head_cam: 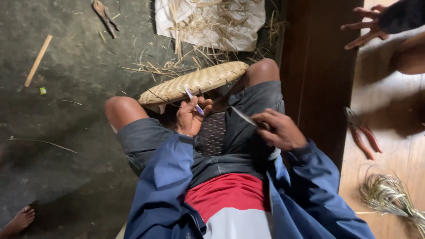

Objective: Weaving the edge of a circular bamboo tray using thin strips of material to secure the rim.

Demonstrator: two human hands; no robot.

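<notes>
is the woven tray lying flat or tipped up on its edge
Tipped up. The woven tray rests tilted against the person's knees, one rim raised, with the left hand at its lower edge.

Woven tray (pixel 195 82): on the knees, ahead of both hands. Left hand (pixel 191 116): at tray's near edge, pen (pixel 194 101) in its grip. Right hand (pixel 279 130): right of it, blade (pixel 243 117) between them. Sack (pixel 208 20): beyond tray, on floor (pixel 66 132). Pliers (pixel 361 130), fibre bundle (pixel 389 194): far right, on boards (pixel 394 102). Stick (pixel 37 60): far left.
</notes>
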